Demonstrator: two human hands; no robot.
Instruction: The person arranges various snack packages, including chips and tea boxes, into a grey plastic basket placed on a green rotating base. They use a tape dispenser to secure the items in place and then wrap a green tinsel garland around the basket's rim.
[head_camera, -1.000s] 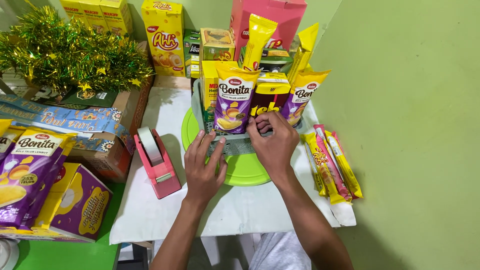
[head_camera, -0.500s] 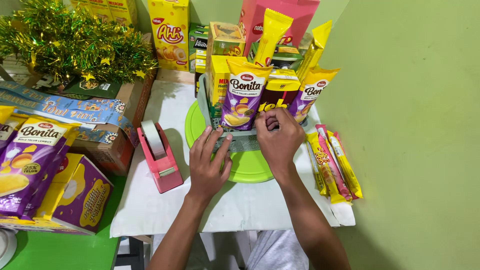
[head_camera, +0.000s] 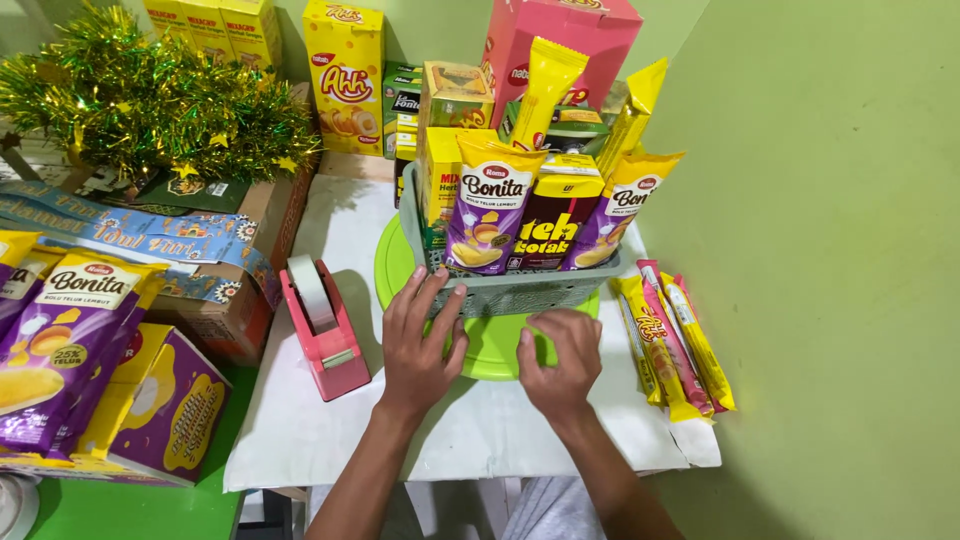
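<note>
A grey plastic basket (head_camera: 520, 292) packed with upright snack packets (head_camera: 492, 205) and small boxes stands on a round green plate (head_camera: 390, 270), on a white table (head_camera: 330, 440). My left hand (head_camera: 420, 345) lies flat, fingers spread, against the basket's front left corner and the plate. My right hand (head_camera: 560, 360) rests on the plate's front part just below the basket, fingers curled down; whether it pinches anything cannot be seen.
A pink tape dispenser (head_camera: 325, 330) sits left of my left hand. Long yellow and pink snack bars (head_camera: 675, 340) lie at the right, by the green wall. Purple snack packets (head_camera: 70, 340), boxes and gold-green tinsel (head_camera: 150, 100) fill the left side.
My right hand has dropped from the packets at the basket's front down onto the green plate. My left hand slid forward to the basket's corner. The camera moved slightly closer.
</note>
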